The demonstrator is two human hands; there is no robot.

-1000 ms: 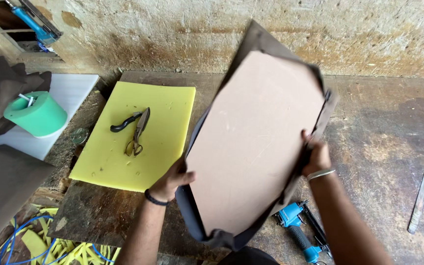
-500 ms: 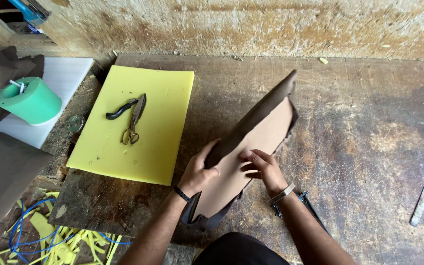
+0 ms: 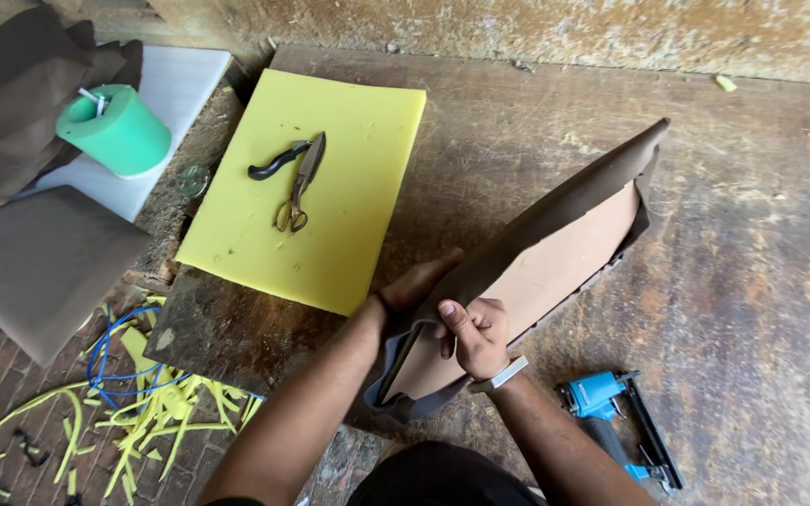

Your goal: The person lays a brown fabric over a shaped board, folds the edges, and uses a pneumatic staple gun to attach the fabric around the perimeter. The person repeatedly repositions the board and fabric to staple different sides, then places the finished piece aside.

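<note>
A flat tan board (image 3: 555, 267) wrapped along its edges in dark brown fabric (image 3: 555, 211) stands tilted on its long edge on the worn wooden table (image 3: 752, 234). My left hand (image 3: 414, 286) grips the near end of the fabric-covered edge from the left side. On the board's tan face, my right hand (image 3: 473, 334) holds that same near end, its thumb pressing the brown fabric. A blue staple gun (image 3: 621, 417) lies on the table just right of my right forearm.
A yellow foam sheet (image 3: 330, 225) lies left of the board with scissors (image 3: 300, 187) and a black-handled tool (image 3: 276, 161) on it. Further left are a green roll (image 3: 119, 131), brown fabric pieces (image 3: 44, 253) and a white sheet (image 3: 175, 89). Yellow foam scraps (image 3: 157, 412) litter the brick floor.
The board was held up with its tan face toward me; it has been turned and lowered onto its edge on the table. Both hands shifted to its near end.
</note>
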